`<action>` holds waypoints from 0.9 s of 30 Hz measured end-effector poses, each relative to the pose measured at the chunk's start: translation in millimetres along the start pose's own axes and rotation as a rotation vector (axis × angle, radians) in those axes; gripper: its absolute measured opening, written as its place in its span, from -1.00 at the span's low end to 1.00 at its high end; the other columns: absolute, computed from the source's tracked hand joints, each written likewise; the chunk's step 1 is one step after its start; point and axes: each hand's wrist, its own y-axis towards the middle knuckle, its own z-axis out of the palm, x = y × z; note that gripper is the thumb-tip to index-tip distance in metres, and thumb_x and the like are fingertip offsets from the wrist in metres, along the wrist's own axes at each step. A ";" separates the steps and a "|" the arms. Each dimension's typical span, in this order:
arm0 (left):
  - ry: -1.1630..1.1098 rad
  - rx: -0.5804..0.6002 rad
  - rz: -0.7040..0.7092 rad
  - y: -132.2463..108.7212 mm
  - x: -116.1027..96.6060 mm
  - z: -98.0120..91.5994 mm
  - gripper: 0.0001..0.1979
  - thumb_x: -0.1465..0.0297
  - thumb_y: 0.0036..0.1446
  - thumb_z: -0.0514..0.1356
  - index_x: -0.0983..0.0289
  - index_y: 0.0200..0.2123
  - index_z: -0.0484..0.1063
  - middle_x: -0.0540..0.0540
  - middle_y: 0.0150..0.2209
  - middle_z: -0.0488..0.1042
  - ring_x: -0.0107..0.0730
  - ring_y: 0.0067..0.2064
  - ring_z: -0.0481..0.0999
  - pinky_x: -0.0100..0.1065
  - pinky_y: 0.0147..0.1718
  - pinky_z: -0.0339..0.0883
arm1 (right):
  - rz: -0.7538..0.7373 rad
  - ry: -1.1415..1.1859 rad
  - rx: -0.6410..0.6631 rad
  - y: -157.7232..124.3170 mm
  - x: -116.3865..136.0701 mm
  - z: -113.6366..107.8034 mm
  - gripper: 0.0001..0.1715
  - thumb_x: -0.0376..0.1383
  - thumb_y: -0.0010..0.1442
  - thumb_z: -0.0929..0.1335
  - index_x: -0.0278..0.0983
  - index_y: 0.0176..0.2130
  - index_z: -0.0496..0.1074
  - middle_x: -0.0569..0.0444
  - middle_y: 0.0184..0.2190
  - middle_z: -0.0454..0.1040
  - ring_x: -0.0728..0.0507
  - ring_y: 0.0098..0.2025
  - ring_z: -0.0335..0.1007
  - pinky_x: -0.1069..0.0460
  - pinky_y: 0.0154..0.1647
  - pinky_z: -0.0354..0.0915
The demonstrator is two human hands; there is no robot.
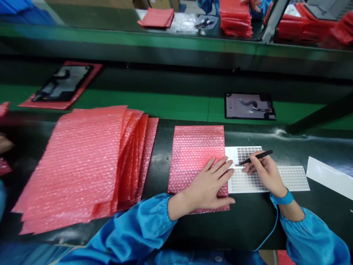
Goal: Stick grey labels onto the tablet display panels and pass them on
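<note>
My left hand lies flat with fingers spread on a red bubble-wrap bag, its fingertips reaching the edge of a white label sheet. In my right hand a pair of black tweezers is pinched, tips pointing left onto the sheet. This upper label sheet bears a grid of small grey labels and lies partly under the bag. Another label sheet with a similar grid stretches out below it to the right. A blue wrist strap with a cord circles my right wrist.
A big fanned pile of red bubble-wrap bags lies to the left. On the green belt are a screen panel and another panel on a red bag. A white strip lies right. Co-workers' hands show at the left edge and top.
</note>
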 end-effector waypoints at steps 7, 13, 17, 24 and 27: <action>-0.082 -0.052 -0.053 8.3 -2.0 -21.1 -0.28 -0.15 0.33 0.21 0.29 0.27 0.43 0.31 0.43 0.36 0.11 0.49 0.27 0.19 0.44 0.21 | -0.013 0.123 -0.080 1.2 -0.8 -2.7 -0.52 0.14 0.33 0.49 -0.19 -0.18 0.43 0.03 -0.44 0.68 -0.13 -0.50 0.63 0.02 -0.50 0.55; 0.031 -0.208 -0.372 56.7 0.3 -67.4 -0.59 0.19 0.47 0.13 0.33 0.18 0.49 0.33 0.20 0.53 0.04 0.25 0.52 0.02 0.22 0.46 | -0.058 0.238 -0.141 4.4 -4.7 -4.5 -0.50 0.13 0.30 0.51 -0.21 -0.18 0.45 -0.01 -0.44 0.69 -0.13 -0.52 0.62 0.04 -0.53 0.53; 0.046 -0.139 -0.727 116.8 45.5 -95.8 -0.59 0.14 0.47 0.11 0.34 0.05 0.57 0.38 0.10 0.60 0.16 0.19 0.59 0.02 0.14 0.45 | -0.073 0.269 -0.143 6.7 -7.3 -2.8 -0.46 0.17 0.27 0.52 -0.21 -0.18 0.44 -0.03 -0.45 0.69 -0.14 -0.53 0.61 0.04 -0.56 0.51; -0.068 -0.009 -0.995 182.1 137.8 -109.6 -0.41 -0.07 0.31 0.30 0.38 0.02 0.57 0.36 0.06 0.63 0.00 0.09 0.65 -0.06 0.05 0.52 | -0.059 0.313 -0.144 7.1 -13.4 1.2 -0.40 0.21 0.22 0.53 -0.23 -0.19 0.43 -0.04 -0.46 0.67 -0.14 -0.54 0.59 0.04 -0.57 0.49; -0.089 0.027 -1.025 188.8 149.5 -107.8 -0.50 0.02 0.35 0.32 0.31 0.11 0.54 0.25 0.15 0.58 -0.09 0.15 0.61 0.02 0.16 0.48 | -0.043 0.321 -0.145 6.2 -14.0 2.1 -0.36 0.21 0.19 0.55 -0.25 -0.17 0.43 -0.05 -0.45 0.68 -0.13 -0.53 0.59 0.06 -0.55 0.49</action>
